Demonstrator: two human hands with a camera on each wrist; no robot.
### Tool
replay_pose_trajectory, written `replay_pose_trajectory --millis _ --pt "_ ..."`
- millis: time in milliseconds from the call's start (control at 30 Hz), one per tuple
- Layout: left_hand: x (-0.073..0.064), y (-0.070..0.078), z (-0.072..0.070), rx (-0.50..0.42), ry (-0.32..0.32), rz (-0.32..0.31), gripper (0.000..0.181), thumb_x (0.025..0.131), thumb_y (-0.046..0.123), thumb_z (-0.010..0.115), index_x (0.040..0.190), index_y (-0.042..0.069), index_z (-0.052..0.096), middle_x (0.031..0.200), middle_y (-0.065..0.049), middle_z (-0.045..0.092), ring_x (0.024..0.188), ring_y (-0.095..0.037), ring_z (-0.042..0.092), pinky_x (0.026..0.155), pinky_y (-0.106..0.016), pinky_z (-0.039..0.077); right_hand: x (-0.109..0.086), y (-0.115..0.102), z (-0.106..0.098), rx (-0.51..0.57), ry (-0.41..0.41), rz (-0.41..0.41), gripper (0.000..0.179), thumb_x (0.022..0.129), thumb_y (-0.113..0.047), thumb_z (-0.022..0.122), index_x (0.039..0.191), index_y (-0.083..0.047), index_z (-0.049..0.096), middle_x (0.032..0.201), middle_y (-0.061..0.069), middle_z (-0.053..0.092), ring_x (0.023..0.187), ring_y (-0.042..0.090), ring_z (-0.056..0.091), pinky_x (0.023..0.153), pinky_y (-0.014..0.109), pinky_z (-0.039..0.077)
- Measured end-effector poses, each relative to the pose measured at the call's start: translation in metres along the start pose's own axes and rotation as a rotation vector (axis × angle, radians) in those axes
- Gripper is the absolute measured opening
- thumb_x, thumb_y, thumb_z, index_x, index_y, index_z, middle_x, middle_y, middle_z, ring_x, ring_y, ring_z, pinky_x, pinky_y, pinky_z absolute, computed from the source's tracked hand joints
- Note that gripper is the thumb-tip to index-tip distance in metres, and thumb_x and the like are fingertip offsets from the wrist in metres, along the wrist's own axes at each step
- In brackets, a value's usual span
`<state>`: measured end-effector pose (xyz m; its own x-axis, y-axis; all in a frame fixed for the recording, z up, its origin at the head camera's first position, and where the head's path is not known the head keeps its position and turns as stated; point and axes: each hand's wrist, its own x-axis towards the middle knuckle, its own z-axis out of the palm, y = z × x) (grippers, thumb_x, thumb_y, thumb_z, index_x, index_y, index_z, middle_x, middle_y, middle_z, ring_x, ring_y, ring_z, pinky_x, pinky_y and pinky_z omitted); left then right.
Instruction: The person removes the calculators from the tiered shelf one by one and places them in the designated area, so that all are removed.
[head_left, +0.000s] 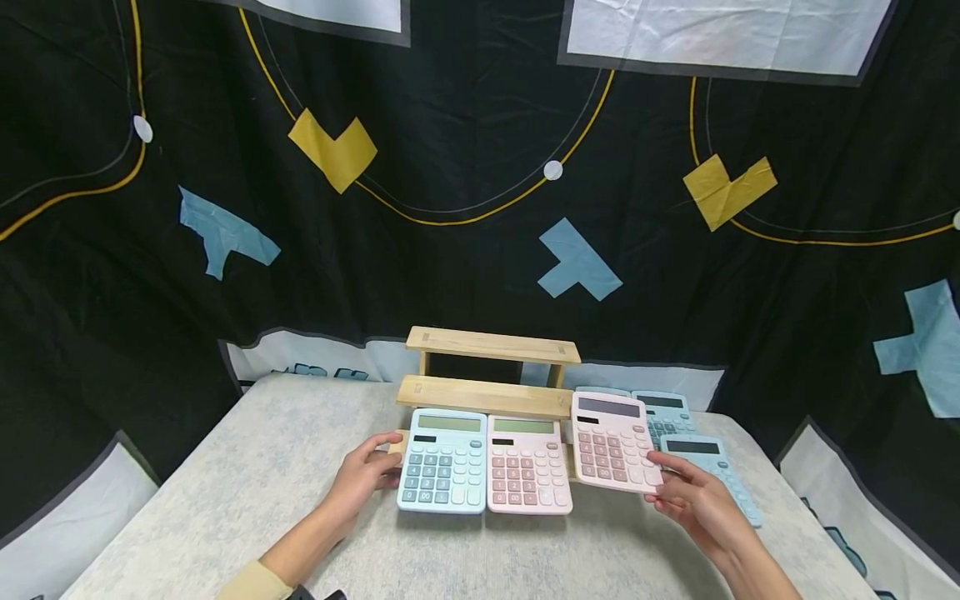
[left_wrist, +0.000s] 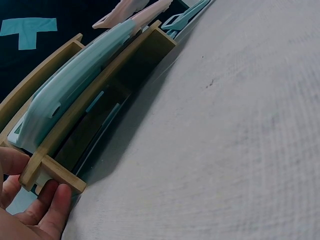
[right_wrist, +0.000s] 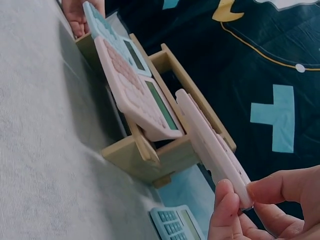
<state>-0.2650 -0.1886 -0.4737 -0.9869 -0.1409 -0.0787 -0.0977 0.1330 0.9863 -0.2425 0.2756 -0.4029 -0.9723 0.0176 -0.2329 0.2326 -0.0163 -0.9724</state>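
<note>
Between the thumb and fingers of my right hand (head_left: pixel 693 497) is the lower right corner of a pink calculator (head_left: pixel 611 442), held up at the right end of a wooden tiered rack (head_left: pixel 487 397). Its keys face me in the head view; the right wrist view shows it edge-on. My left hand (head_left: pixel 362 477) grips the left end of the rack's lowest tier, thumb above and fingers beneath in the left wrist view. Leaning side by side on that tier are a blue calculator (head_left: pixel 442 461) and another pink calculator (right_wrist: pixel 131 92).
At the right of the pale tabletop (head_left: pixel 315 442) lie more blue calculators, one (head_left: pixel 712 468) nearer me and another (head_left: pixel 663 412) farther back, partly hidden. A black patterned cloth (head_left: pixel 450 275) with blue and yellow tape hangs behind the table.
</note>
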Motion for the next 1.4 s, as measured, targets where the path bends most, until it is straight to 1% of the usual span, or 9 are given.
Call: replay_pose_trajectory --millis 300,567,767,933,1067,1233,1400 --pt "0.000 0.001 0.000 0.000 -0.004 -0.007 0.043 0.096 0.018 0.061 0.139 0.010 0.055 0.109 -0.013 0.066 0.096 -0.018 0.069 0.083 -0.035 0.060 -0.002 0.006 -0.012 0.030 -0.011 0.029 0.062 0.091 0.004 0.058 0.150 0.001 0.039 0.110 0.005 0.068 0.091 0.024 0.070 0.080 0.031 0.059" --pt "0.000 0.002 0.001 -0.005 -0.003 -0.005 0.043 0.096 0.017 0.061 0.138 0.010 0.056 0.109 -0.013 0.067 0.097 -0.019 0.069 0.083 -0.035 0.060 -0.001 0.013 -0.022 0.027 0.021 0.039 0.060 0.091 0.005 0.058 0.148 0.002 0.041 0.109 0.006 0.066 0.089 0.023 0.069 0.079 0.031 0.059" --pt "0.001 0.001 0.000 -0.003 -0.002 -0.009 0.043 0.096 0.017 0.061 0.138 0.010 0.056 0.109 -0.013 0.067 0.096 -0.018 0.069 0.083 -0.034 0.060 0.000 0.018 -0.032 0.015 0.034 0.058 0.055 0.091 0.004 0.058 0.145 0.002 0.045 0.104 0.005 0.068 0.086 0.022 0.070 0.076 0.030 0.059" --pt "0.002 0.000 0.000 -0.001 -0.002 -0.003 0.043 0.096 0.017 0.061 0.139 0.009 0.055 0.109 -0.013 0.067 0.096 -0.018 0.069 0.083 -0.035 0.060 0.002 0.025 -0.038 0.001 0.054 0.098 0.060 0.091 0.004 0.060 0.148 0.003 0.040 0.104 0.005 0.068 0.088 0.023 0.070 0.077 0.031 0.060" --pt "0.001 0.001 0.000 0.001 -0.006 -0.001 0.043 0.096 0.017 0.060 0.139 0.008 0.055 0.109 -0.013 0.067 0.097 -0.018 0.068 0.084 -0.035 0.060 0.003 0.032 -0.039 -0.017 0.085 0.114 0.063 0.090 0.005 0.059 0.149 0.004 0.037 0.103 0.007 0.068 0.087 0.024 0.070 0.075 0.031 0.060" --pt "0.001 0.001 0.000 0.005 -0.009 -0.001 0.043 0.096 0.016 0.060 0.138 0.009 0.056 0.108 -0.013 0.066 0.097 -0.019 0.068 0.084 -0.035 0.060 0.002 0.040 -0.038 -0.029 0.098 0.119 0.064 0.089 0.006 0.059 0.149 0.005 0.037 0.100 0.009 0.068 0.083 0.024 0.070 0.073 0.031 0.060" --pt "0.000 0.001 -0.001 0.000 -0.008 0.002 0.043 0.096 0.017 0.060 0.138 0.009 0.055 0.108 -0.012 0.066 0.096 -0.018 0.068 0.083 -0.035 0.060 0.005 0.046 -0.037 -0.028 0.109 0.140 0.064 0.089 0.005 0.059 0.150 0.004 0.037 0.105 0.011 0.067 0.084 0.024 0.070 0.073 0.031 0.060"
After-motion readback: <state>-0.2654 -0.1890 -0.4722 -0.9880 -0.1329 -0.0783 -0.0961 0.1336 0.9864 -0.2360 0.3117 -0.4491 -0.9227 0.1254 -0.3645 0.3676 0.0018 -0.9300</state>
